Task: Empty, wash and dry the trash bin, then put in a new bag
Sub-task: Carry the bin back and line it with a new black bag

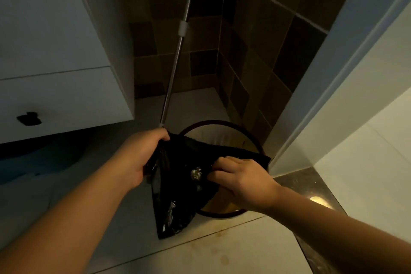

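A round trash bin (231, 125) with a dark rim and a pale inside stands on the floor in the tiled corner. A black plastic bag (178, 187) hangs stretched over the bin's near side, its lower end drooping to the floor tiles. My left hand (142, 158) grips the bag's top left edge. My right hand (242, 179) pinches the bag's top right edge above the bin's opening. The bag hides much of the bin's near rim.
A metal mop pole (178, 51) leans in the corner just behind my left hand. A white cabinet (55, 51) hangs at the left, and a white door frame (333, 73) rises at the right. A metal threshold strip (311, 196) runs along the floor at the right.
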